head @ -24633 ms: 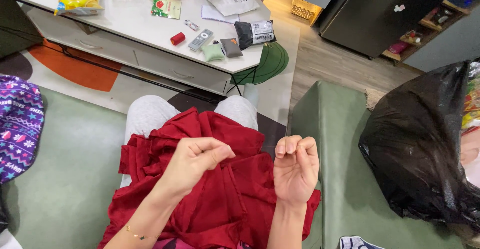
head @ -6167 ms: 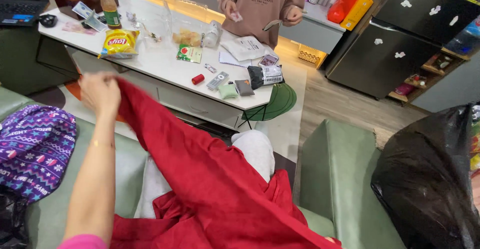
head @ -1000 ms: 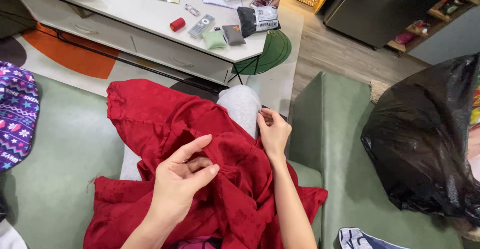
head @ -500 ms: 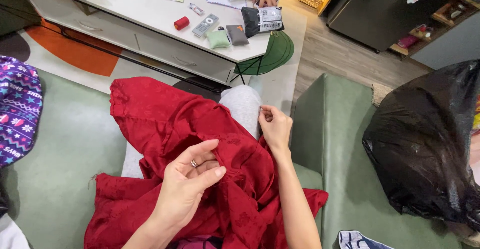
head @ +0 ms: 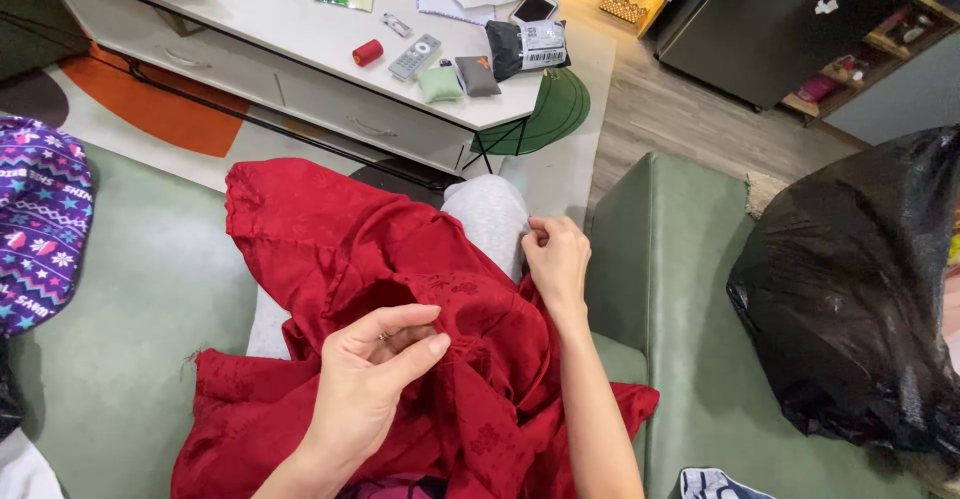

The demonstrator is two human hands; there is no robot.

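Note:
A red patterned cloth (head: 330, 249) lies spread over my lap on the green sofa (head: 130, 329). My left hand (head: 375, 374) pinches a fold of the cloth near its middle, thumb over fingers. My right hand (head: 555, 259) is at the cloth's right edge beside my grey-clad knee (head: 490, 214), fingertips pinched together; whether they hold a needle or thread is too small to tell. A red thread spool (head: 367, 53) stands on the white table (head: 300, 39) ahead.
The table holds a remote (head: 414, 56), small green and grey pouches (head: 440, 84), a dark packet (head: 530, 47), a phone and snack bags. A large black plastic bag (head: 860, 289) sits on the right. A purple patterned cushion (head: 40, 219) lies at left.
The view has shifted slightly. My left hand slid a little down and right along the fold. My right hand stays pinched at the cloth's right edge.

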